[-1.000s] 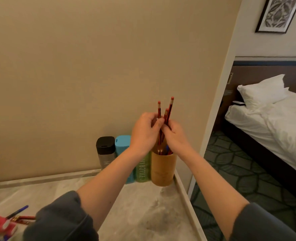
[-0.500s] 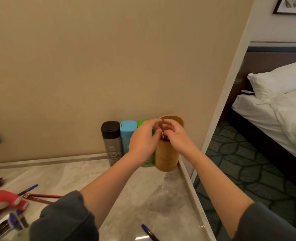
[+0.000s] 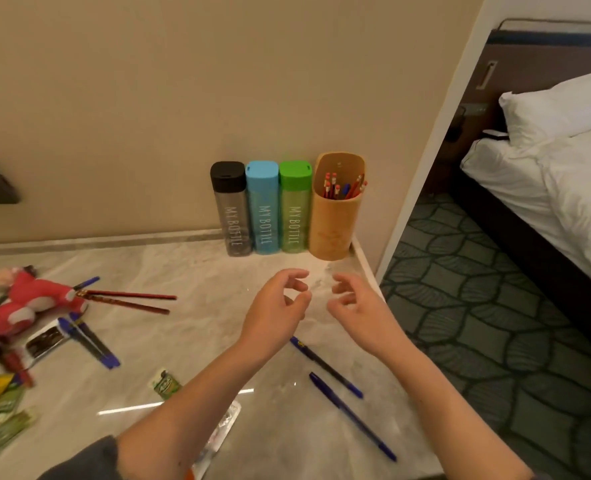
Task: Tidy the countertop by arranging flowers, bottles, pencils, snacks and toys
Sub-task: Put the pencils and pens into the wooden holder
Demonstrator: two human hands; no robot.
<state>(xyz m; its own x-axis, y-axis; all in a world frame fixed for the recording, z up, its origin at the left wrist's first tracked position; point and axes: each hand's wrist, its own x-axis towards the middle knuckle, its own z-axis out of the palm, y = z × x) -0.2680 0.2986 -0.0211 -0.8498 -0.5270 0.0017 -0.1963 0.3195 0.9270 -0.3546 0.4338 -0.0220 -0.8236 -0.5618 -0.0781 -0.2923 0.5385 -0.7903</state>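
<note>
Both hands empty, fingers loosely curled: left hand (image 3: 276, 308), right hand (image 3: 360, 308), hovering near the holder (image 3: 334, 225) with pencils (image 3: 339, 187), far right on the counter (image 3: 183, 334).

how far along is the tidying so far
Done: three bottles lined up at the wall; red pencils in the wooden holder. In hand: nothing, left hand and right hand empty. Left: loose red pencils, blue pens, snack packets, red plush toy.
</note>
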